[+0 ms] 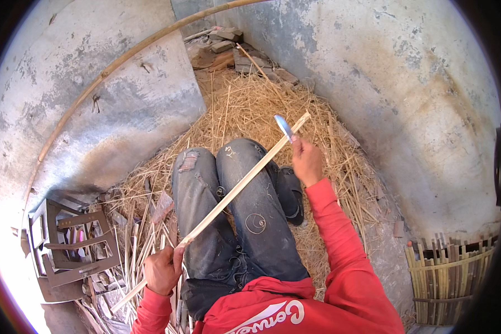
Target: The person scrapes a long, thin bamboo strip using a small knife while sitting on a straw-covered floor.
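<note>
A long pale strip of split bamboo [242,183] runs slantwise across my thighs, from the lower left up to the right. My left hand [163,271] is closed round it near its lower end, thumb on top. In my right hand [307,160] is a knife [284,127], its shiny blade lying across the strip close to the far end. The knife's handle is mostly hidden by my fingers. A thin curled shaving [255,224] rests on my right thigh.
Straw-like shavings [250,106] cover the floor ahead, with bricks [225,42] in the far corner. Stained walls rise on both sides. A metal frame [80,245] stands at left above loose strips [133,250]; a slatted bamboo basket [453,278] is at right. A bent pole [103,75] leans at left.
</note>
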`<action>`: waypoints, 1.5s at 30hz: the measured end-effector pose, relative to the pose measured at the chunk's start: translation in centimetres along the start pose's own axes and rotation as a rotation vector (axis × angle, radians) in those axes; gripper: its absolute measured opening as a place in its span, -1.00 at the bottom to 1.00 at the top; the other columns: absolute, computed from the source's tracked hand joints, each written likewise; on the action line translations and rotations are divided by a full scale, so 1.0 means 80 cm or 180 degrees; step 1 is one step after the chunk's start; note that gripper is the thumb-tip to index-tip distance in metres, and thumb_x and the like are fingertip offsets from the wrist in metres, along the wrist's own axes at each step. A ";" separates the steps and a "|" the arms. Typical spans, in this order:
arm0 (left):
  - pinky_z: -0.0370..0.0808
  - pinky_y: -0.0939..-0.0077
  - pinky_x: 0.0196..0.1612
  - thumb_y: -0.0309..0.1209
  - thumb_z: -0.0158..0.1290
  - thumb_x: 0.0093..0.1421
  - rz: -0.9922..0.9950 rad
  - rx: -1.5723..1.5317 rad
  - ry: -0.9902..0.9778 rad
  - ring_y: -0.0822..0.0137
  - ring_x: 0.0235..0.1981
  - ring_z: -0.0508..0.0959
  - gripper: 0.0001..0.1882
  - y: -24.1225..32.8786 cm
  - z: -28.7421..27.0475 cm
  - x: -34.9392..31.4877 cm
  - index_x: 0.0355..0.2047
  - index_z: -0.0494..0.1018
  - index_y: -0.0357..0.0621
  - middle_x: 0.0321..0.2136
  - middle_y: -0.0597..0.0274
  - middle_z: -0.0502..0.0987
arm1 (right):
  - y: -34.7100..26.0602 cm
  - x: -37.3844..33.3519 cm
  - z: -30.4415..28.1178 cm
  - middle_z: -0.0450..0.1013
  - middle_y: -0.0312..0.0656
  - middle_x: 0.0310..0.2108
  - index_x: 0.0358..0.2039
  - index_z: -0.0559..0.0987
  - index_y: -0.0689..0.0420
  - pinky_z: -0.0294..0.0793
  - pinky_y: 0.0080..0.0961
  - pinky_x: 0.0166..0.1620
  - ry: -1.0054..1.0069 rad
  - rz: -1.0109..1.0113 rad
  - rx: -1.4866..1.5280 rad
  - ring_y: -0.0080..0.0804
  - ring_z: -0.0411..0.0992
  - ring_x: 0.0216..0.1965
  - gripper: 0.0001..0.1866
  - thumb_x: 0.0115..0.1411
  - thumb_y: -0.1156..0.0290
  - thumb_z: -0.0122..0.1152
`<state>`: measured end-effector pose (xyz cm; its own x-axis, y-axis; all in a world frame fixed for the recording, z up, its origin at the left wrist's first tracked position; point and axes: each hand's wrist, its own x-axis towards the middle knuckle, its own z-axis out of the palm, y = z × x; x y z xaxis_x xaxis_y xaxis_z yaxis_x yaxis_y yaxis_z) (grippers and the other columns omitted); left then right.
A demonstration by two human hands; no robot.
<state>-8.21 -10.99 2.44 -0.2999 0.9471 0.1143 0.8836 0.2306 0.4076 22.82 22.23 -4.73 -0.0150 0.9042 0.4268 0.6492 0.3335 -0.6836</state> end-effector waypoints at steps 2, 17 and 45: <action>0.33 0.03 -0.59 -0.23 0.17 0.35 0.0004 0.0087 0.0002 -0.16 -0.68 0.47 -0.57 0.002 0.003 0.005 -0.60 0.37 -0.19 -0.73 -0.10 0.40 | 0.004 -0.005 0.007 0.41 0.16 -0.64 -0.46 0.56 0.24 0.30 0.00 -0.49 -0.0011 -0.0004 0.0040 0.22 0.41 -0.58 -0.56 0.46 0.16 0.06; 0.39 -0.05 -0.56 -0.21 0.14 0.37 0.0232 -0.0093 0.0157 -0.25 -0.60 0.53 -0.58 0.080 0.058 0.080 -0.56 0.41 -0.21 -0.69 -0.22 0.44 | -0.076 -0.077 0.009 0.39 0.16 -0.66 -0.54 0.47 0.23 0.31 -0.01 -0.52 -0.0779 -0.0350 0.0603 0.26 0.41 -0.58 -0.52 0.46 0.16 0.06; 0.38 0.09 -0.57 -0.30 0.24 0.29 0.0597 -0.0200 -0.0025 -0.12 -0.65 0.52 -0.63 0.058 0.031 0.047 -0.57 0.38 -0.18 -0.68 -0.08 0.45 | -0.017 -0.029 -0.028 0.42 0.15 -0.63 -0.47 0.52 0.23 0.33 0.04 -0.47 -0.0281 0.0034 -0.0127 0.26 0.44 -0.53 -0.53 0.46 0.10 0.06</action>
<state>-4.34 -5.84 2.54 -0.1290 0.9739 0.1866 0.8994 0.0357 0.4357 23.69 19.05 -3.45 -0.0736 0.9282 0.3646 0.6794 0.3144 -0.6630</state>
